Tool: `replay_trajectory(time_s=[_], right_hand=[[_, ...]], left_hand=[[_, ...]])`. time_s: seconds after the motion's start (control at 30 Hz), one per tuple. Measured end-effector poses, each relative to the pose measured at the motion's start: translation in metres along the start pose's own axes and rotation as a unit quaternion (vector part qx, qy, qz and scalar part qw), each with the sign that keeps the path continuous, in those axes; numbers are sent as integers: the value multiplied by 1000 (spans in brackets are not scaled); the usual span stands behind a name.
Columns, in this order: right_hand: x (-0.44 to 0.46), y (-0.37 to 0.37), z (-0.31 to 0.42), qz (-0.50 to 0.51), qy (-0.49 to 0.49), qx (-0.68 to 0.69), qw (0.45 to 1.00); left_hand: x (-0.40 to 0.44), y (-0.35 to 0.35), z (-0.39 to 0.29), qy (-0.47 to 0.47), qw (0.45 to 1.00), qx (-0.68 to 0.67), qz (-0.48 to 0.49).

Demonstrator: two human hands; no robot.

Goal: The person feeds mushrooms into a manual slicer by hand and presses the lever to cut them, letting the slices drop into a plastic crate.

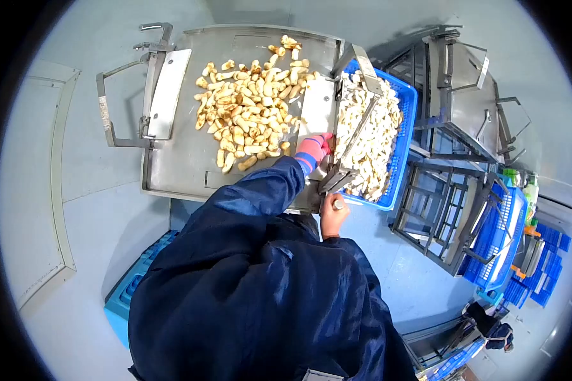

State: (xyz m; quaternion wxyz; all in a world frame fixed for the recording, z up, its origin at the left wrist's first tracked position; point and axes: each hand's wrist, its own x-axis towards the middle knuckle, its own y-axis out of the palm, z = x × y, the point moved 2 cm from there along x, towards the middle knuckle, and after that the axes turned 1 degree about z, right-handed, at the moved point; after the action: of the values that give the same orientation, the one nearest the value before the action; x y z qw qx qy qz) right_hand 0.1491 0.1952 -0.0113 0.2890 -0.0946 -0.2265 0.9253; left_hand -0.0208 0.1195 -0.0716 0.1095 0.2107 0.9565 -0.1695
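Note:
My left hand (315,151), in a pink-and-blue striped glove, is at a pale board (319,106) beside a metal cutter frame (357,130). Its fingers are closed, and whatever they hold is hidden. Nearer my body, my bare right hand (332,219) is wrapped around the cutter handle (339,204). A heap of pale yellow, finger-shaped food pieces with brown patches (251,105) lies on the steel table (183,168), left of the cutter. Beyond the frame, small whitish cut pieces (378,120) fill a blue basket (408,120).
Another cutter frame with a white board (170,95) is mounted at the table's left edge. To the right stand a steel table (473,101), a metal rack (435,209) and a blue crate (505,235). A blue plastic item (136,273) is at lower left.

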Motion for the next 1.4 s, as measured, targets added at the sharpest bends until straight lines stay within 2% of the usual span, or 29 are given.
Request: replay_trajectory(time_s=[0.03, 0.1, 0.13, 0.17, 0.23, 0.33, 0.43, 0.57, 0.63, 0.7, 0.8, 0.9, 0.93, 0.97, 1.03, 1.1, 1.13, 1.17, 1.2, 1.23, 1.27, 1.3, 1.37, 1.4], right_hand=[[0, 4, 0, 5, 22, -2, 1000], [4, -7, 25, -15, -39, -41, 998], [7, -8, 27, -26, -19, 8, 999], [10, -11, 43, -21, 26, 62, 997], [13, -14, 50, -16, 16, 60, 998], [1, -4, 20, -7, -20, -23, 1000], [-2, 6, -19, 22, 20, 21, 999], [-3, 5, -12, 6, -3, -1, 1000], [-4, 5, -9, 8, 5, 1, 1000], [-3, 4, -12, 16, 47, 35, 998], [-2, 0, -6, 6, 8, 1, 1000], [-1, 4, -15, -1, -3, 12, 1000], [-2, 6, -17, 0, -4, 24, 1000], [-3, 5, -19, 5, -3, 15, 1000], [-1, 3, -17, 12, -1, -3, 1000], [-3, 4, -12, 4, 14, 10, 1000], [-3, 5, -16, 4, -1, 5, 1000], [-2, 5, -18, 3, -18, 0, 1000], [-3, 3, -12, -3, -24, -13, 1000], [-1, 0, 2, -8, -31, -25, 999], [-1, -1, 10, -13, -37, -37, 999], [-3, -2, 10, -13, -30, -32, 999], [-1, -1, 9, -12, -23, -21, 999], [-2, -1, 11, -15, -24, -25, 999]], left_hand=[[0, -4, -6, 0, 1000, 17, 2], [-1, -8, -12, -5, 999, 51, 9], [1, -2, 1, -11, 1000, 13, -9], [31, 30, 66, 56, 993, -105, -8], [20, 15, 33, 30, 998, -40, 27], [2, -11, -6, -26, 999, -17, 42], [-3, -18, -2, 27, 999, -26, 39], [-1, -6, -6, -7, 999, -9, -45], [8, 14, -2, -5, 993, 98, -66], [17, 20, 8, -18, 995, 58, -76], [11, 16, -1, -47, 997, 2, -67], [11, 13, -8, -75, 994, 33, -71], [21, 19, 6, -78, 994, 15, -74], [31, 25, 23, -148, 981, -122, -32], [14, 12, -13, -140, 907, -394, -40], [-6, -5, -53, -87, 918, -382, 56], [-9, -13, -56, -73, 960, -258, 82], [-25, -47, -87, -3, 994, 51, 101], [-18, -57, -56, 78, 960, 262, 53], [-33, -82, -76, 27, 919, 380, 101], [-15, -84, -22, 116, 818, 560, 60], [-26, -93, -20, 145, 808, 568, 64], [-36, -87, -5, 179, 758, 610, 144], [-40, -88, 0, 195, 760, 603, 143]])
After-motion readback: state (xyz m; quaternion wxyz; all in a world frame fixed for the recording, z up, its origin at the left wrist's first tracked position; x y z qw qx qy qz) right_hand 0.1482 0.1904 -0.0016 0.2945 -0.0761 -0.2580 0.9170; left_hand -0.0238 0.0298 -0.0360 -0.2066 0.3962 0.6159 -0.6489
